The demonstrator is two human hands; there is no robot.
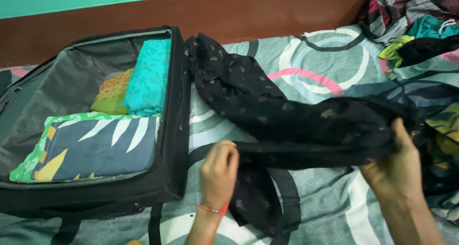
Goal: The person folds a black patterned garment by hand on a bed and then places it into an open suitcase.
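Both hands hold the black cloth [287, 116] on the bed [325, 202], the left hand [219, 171] curled shut on its near edge and the right hand [394, 171] pinching its far end, so keeping it pulled flat should fold it neatly, right of the suitcase [174, 144].

suitcase [173, 130] left of garment [287, 116], clothes pile [416, 29] perhaps behind
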